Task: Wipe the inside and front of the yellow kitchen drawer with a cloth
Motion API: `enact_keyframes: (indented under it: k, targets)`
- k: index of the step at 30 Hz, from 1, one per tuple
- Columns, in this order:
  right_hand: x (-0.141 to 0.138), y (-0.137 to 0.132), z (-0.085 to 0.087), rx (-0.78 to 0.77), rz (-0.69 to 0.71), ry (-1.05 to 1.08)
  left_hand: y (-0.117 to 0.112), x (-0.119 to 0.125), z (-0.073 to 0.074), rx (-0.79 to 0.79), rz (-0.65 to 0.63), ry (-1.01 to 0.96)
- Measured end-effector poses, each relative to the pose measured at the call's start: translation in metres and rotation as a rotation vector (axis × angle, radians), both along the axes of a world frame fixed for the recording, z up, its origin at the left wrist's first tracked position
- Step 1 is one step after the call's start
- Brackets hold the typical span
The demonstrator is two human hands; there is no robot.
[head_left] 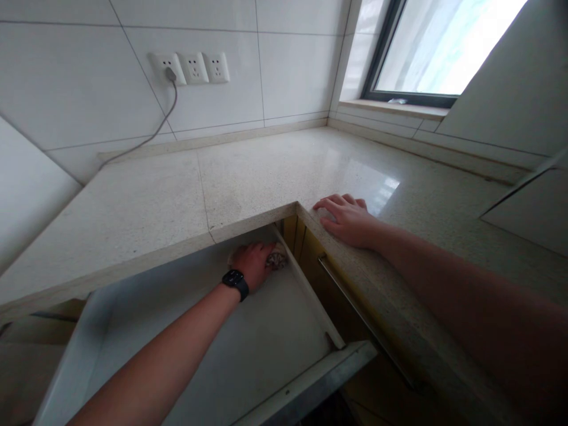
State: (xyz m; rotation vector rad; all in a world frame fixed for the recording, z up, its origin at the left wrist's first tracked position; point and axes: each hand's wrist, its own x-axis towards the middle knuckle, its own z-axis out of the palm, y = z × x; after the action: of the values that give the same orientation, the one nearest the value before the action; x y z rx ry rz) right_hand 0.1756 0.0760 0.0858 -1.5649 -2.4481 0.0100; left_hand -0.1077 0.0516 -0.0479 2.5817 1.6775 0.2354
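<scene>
Left hand (252, 262), black watch (235, 282) at the wrist, reaches deep into the open white drawer (266, 343) and is closed over a crumpled, patterned cloth (276, 258) pressed to the drawer floor at its far right corner, under the worktop (168, 201) edge. Right hand (346, 219) lies open and flat, fingers spread, on the worktop's inner corner just right of and above the left hand. Beyond both hands, a grey cord (151, 133) runs from the wall sockets (193, 68).

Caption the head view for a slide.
Left hand holds a cloth in the open drawer; right hand rests on the countertop.
</scene>
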Motion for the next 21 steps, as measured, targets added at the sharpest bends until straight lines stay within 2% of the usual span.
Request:
enact_keyframes:
  k: [6, 11, 15, 21]
  targets:
    - [0.001, 0.000, 0.000, 0.003, 0.004, -0.009, 0.051, -0.009, -0.007, 0.047, 0.186, -0.079]
    - [0.001, 0.000, 0.001, 0.009, 0.005, -0.007, 0.070, -0.003, -0.008, 0.084, 0.347, -0.107]
    - [0.000, -0.001, 0.003, -0.005, 0.003, -0.007, 0.063, 0.003, -0.012, 0.118, 0.295, -0.091]
    - [-0.001, -0.001, 0.003, -0.002, -0.008, -0.009, 0.025, 0.004, -0.005, 0.044, 0.206, 0.022]
